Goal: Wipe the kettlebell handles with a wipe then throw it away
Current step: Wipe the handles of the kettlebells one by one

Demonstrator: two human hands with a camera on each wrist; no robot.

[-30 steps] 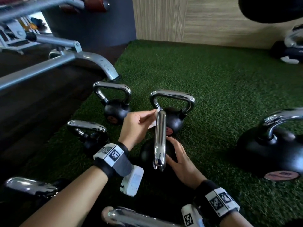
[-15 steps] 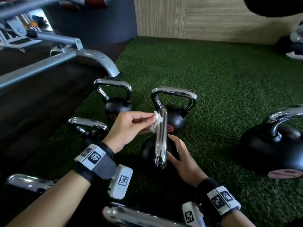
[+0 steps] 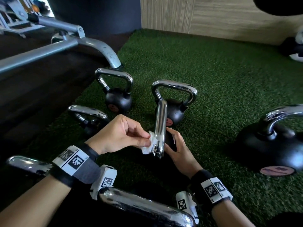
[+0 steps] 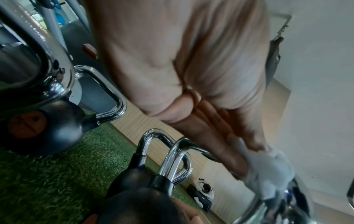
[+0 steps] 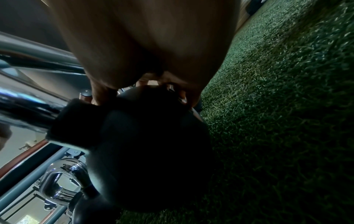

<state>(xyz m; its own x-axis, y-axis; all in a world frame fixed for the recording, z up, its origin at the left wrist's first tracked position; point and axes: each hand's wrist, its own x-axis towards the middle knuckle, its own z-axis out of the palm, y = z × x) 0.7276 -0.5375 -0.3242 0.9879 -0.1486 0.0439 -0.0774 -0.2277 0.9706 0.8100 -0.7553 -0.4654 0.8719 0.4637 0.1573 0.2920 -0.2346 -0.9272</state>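
Observation:
A black kettlebell (image 3: 170, 140) stands on the green turf, its chrome handle (image 3: 161, 122) running toward me. My left hand (image 3: 146, 140) pinches a crumpled white wipe (image 3: 150, 145) against the handle's near end, on its left side. In the left wrist view the wipe (image 4: 268, 171) sits between my fingertips (image 4: 236, 164) and the blurred chrome. My right hand (image 3: 174, 140) cups the kettlebell's ball from the right. In the right wrist view, thumb and fingers of the right hand (image 5: 142, 98) straddle the dark ball (image 5: 149, 151). Most of the ball is hidden in the head view.
Several more kettlebells surround it: two behind (image 3: 118, 99) (image 3: 174, 112), one left (image 3: 88, 118), a large one right (image 3: 270, 141), and chrome handles (image 3: 144, 208) close below my wrists. A grey metal frame (image 3: 98, 46) crosses the upper left. Turf (image 3: 213, 76) stretches to a wooden wall.
My left hand has slid the wipe along the handle from its far end to its near end. The right hand stays on the ball.

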